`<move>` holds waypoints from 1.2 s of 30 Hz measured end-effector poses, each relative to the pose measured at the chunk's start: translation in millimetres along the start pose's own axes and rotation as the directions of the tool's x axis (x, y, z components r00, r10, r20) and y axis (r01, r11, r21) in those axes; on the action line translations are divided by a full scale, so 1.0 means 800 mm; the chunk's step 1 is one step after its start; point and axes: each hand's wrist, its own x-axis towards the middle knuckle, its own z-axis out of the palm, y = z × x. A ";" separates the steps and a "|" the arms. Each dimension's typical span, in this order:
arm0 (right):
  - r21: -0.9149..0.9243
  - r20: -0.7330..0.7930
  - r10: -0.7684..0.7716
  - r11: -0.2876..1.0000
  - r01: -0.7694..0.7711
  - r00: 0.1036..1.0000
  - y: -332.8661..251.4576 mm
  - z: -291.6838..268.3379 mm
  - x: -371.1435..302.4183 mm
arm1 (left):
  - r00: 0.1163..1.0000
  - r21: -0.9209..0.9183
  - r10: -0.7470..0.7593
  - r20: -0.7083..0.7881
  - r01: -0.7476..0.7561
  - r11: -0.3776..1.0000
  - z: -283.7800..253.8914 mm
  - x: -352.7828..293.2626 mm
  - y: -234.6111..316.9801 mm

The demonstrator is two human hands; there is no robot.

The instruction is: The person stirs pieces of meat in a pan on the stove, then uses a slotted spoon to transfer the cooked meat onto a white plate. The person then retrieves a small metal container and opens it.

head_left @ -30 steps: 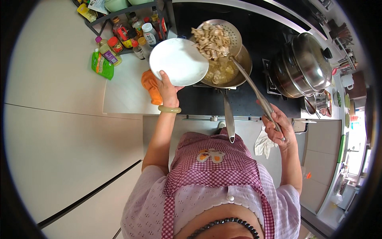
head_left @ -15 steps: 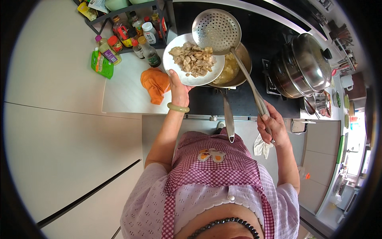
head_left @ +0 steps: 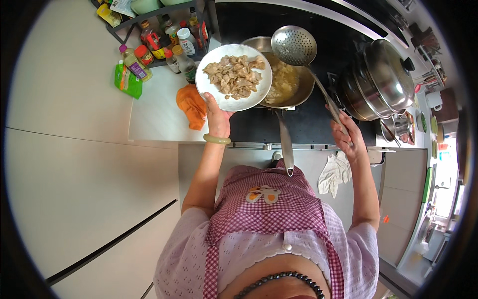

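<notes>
My left hand (head_left: 217,116) grips the near edge of a white plate (head_left: 209,65), thumb on its rim. Cooked meat slices (head_left: 235,77) are heaped on the plate. My right hand (head_left: 347,135) is closed round the long handle of a metal skimmer (head_left: 295,46), whose round perforated head is over the far right side of a frying pan (head_left: 304,89). Pale food (head_left: 285,82) lies in yellowish liquid in the pan. The pan's metal handle (head_left: 286,144) points toward me. The plate overlaps the pan's left side from above.
Right of the pan, a lidded steel steamer pot (head_left: 371,87) stands on the black stove (head_left: 254,127). An orange cloth (head_left: 191,105) lies on the counter at left, near several sauce bottles (head_left: 185,65) and a dark rack (head_left: 129,22). A white cloth (head_left: 334,174) hangs below the stove's front.
The plate has shifted left, uncovering more of the pan. The skimmer has moved right and a little nearer, away from above the plate. My right hand has moved right and slightly farther away.
</notes>
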 end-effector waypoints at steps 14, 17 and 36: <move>-0.718 -0.199 0.011 0.679 -0.154 0.980 -0.016 -0.050 0.026 | 0.991 0.018 0.034 -0.133 -0.032 0.999 -0.032 -0.022 0.028; -0.557 -0.256 0.141 0.787 -0.265 0.956 -0.015 -0.027 0.007 | 0.984 0.036 0.058 -0.167 -0.053 0.998 -0.044 -0.025 0.036; 0.273 0.206 0.341 0.880 -0.388 0.917 0.049 0.013 0.018 | 0.970 0.090 0.094 -0.224 -0.075 0.993 -0.064 -0.027 0.059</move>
